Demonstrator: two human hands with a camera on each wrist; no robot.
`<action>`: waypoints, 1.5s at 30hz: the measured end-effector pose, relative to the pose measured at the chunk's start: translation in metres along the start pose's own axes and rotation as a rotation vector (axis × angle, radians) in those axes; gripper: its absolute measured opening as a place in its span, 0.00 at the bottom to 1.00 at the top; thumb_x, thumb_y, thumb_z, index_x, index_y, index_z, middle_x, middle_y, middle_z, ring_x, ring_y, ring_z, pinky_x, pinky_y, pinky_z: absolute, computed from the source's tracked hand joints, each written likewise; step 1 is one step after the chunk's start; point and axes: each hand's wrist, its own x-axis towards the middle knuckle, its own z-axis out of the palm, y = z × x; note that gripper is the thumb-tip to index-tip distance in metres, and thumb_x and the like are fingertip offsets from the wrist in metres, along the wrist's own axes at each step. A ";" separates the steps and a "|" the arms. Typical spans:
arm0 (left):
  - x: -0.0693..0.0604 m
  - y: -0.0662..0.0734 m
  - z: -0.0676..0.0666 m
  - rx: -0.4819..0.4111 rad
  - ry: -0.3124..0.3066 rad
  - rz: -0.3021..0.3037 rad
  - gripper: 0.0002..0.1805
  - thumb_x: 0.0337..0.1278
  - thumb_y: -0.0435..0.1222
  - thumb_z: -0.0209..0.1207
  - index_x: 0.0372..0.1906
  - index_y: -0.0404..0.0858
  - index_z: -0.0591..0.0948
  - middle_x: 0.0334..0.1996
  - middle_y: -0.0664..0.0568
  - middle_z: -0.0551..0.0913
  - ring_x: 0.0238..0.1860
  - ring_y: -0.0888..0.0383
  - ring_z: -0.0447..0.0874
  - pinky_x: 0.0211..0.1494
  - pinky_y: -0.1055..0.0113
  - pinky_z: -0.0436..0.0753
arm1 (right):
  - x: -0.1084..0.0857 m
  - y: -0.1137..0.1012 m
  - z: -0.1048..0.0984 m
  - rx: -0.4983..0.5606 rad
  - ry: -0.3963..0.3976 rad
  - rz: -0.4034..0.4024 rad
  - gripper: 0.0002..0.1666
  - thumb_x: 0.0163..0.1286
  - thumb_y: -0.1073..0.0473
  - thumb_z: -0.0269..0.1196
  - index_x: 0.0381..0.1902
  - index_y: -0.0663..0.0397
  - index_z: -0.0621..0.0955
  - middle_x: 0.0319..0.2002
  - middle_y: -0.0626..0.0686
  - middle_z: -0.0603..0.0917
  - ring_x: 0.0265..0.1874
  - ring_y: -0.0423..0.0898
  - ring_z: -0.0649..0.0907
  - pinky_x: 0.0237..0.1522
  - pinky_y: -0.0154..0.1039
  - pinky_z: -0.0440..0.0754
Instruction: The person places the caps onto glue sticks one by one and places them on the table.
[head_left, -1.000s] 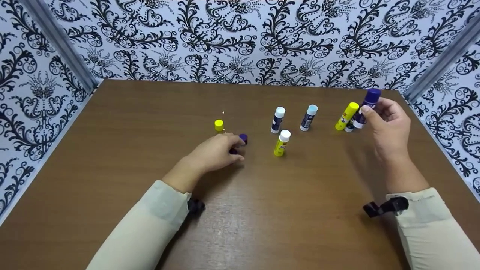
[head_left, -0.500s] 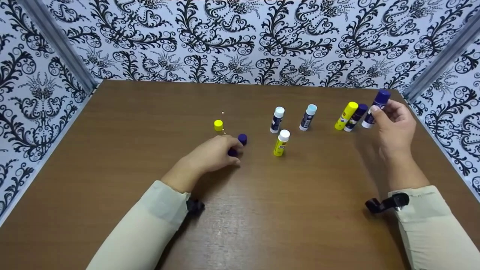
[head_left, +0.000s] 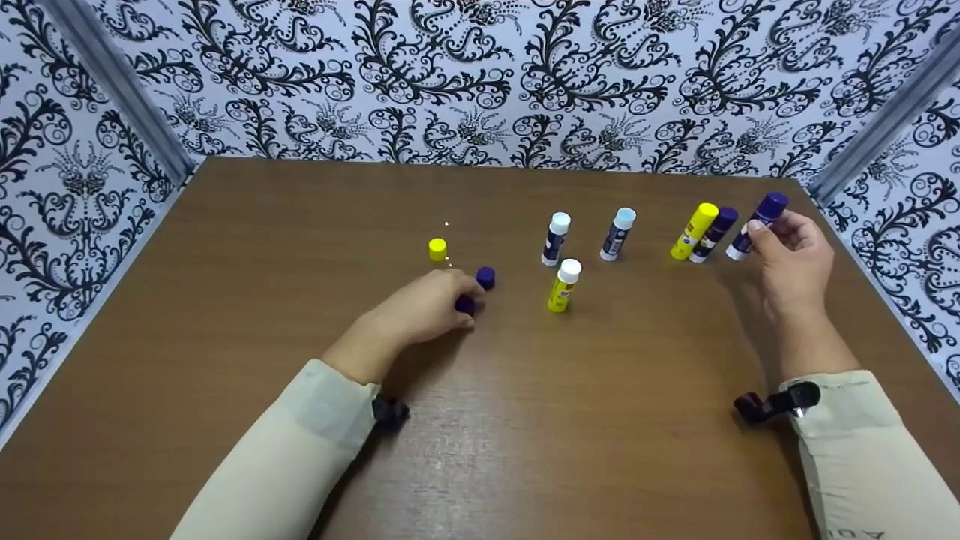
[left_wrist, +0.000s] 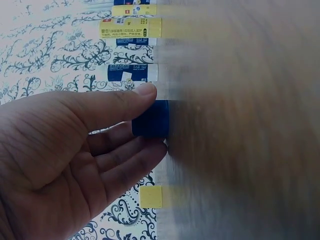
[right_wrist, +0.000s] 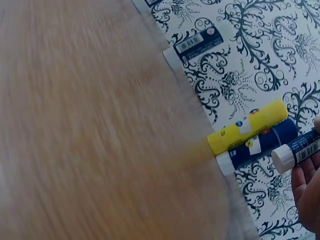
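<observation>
In the head view, my right hand (head_left: pixel 799 266) grips a purple-capped glue stick (head_left: pixel 759 225) between thumb and fingers. The right wrist view shows its white base (right_wrist: pixel 284 159) held off the tabletop. Just left of it, a yellow glue stick (head_left: pixel 694 232) and another purple-capped glue stick (head_left: pixel 713 235) stand side by side. My left hand (head_left: pixel 424 304) hovers low over the table, thumb and fingers loosely curved around a purple cap (left_wrist: pixel 151 119) without a clear grip. A second purple cap (head_left: pixel 486 278) lies just beyond its fingertips.
Two uncapped dark-blue glue sticks, one nearer the middle (head_left: pixel 556 240) and one farther right (head_left: pixel 618 235), stand upright. An uncapped yellow glue stick (head_left: pixel 564 286) stands in front. A yellow cap (head_left: pixel 437 249) sits behind the left hand. Patterned walls (head_left: pixel 480 82) border the brown table (head_left: pixel 570 420).
My right hand has moved right and lower with the purple-capped glue stick, uncovering the purple-capped one beside the yellow stick. The left thumb has drawn back slightly toward the nearer cap.
</observation>
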 end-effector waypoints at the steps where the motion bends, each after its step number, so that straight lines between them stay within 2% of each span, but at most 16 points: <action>1: 0.000 0.000 0.000 0.003 0.001 0.003 0.19 0.63 0.32 0.69 0.58 0.34 0.84 0.54 0.44 0.85 0.58 0.48 0.83 0.67 0.54 0.82 | 0.000 0.001 -0.001 -0.009 -0.002 0.007 0.12 0.63 0.74 0.70 0.42 0.57 0.84 0.35 0.50 0.83 0.37 0.42 0.81 0.38 0.24 0.85; 14: -0.001 -0.001 -0.001 0.002 0.026 0.045 0.11 0.65 0.30 0.67 0.50 0.33 0.87 0.49 0.43 0.86 0.55 0.47 0.84 0.62 0.55 0.84 | 0.010 0.016 -0.010 -0.068 -0.043 0.095 0.14 0.63 0.73 0.72 0.44 0.56 0.83 0.39 0.49 0.83 0.41 0.42 0.80 0.40 0.24 0.87; 21: -0.002 -0.001 -0.002 0.009 0.021 0.034 0.10 0.65 0.31 0.67 0.49 0.33 0.87 0.48 0.43 0.85 0.53 0.47 0.84 0.60 0.55 0.85 | 0.013 0.022 -0.012 -0.109 -0.060 0.098 0.14 0.62 0.72 0.72 0.43 0.55 0.83 0.38 0.48 0.84 0.40 0.41 0.82 0.39 0.23 0.86; 33: 0.000 -0.002 0.001 0.013 0.021 0.028 0.09 0.65 0.31 0.68 0.48 0.34 0.87 0.48 0.43 0.85 0.52 0.47 0.84 0.59 0.55 0.85 | 0.011 0.021 -0.015 -0.202 -0.096 0.141 0.15 0.64 0.69 0.72 0.46 0.52 0.83 0.38 0.44 0.85 0.41 0.38 0.81 0.40 0.20 0.84; 37: 0.000 -0.002 0.001 0.015 0.026 0.042 0.09 0.65 0.31 0.68 0.47 0.34 0.87 0.47 0.43 0.85 0.52 0.47 0.84 0.60 0.54 0.85 | 0.011 0.023 -0.016 -0.198 -0.116 0.148 0.15 0.64 0.68 0.72 0.46 0.52 0.83 0.39 0.44 0.85 0.41 0.38 0.81 0.40 0.21 0.84; 45: -0.001 -0.002 -0.001 0.027 0.022 0.046 0.07 0.65 0.30 0.67 0.46 0.35 0.88 0.48 0.44 0.85 0.53 0.48 0.83 0.61 0.54 0.84 | 0.012 0.027 -0.021 -0.160 -0.168 0.184 0.19 0.65 0.65 0.73 0.52 0.50 0.83 0.44 0.45 0.83 0.41 0.38 0.83 0.42 0.27 0.88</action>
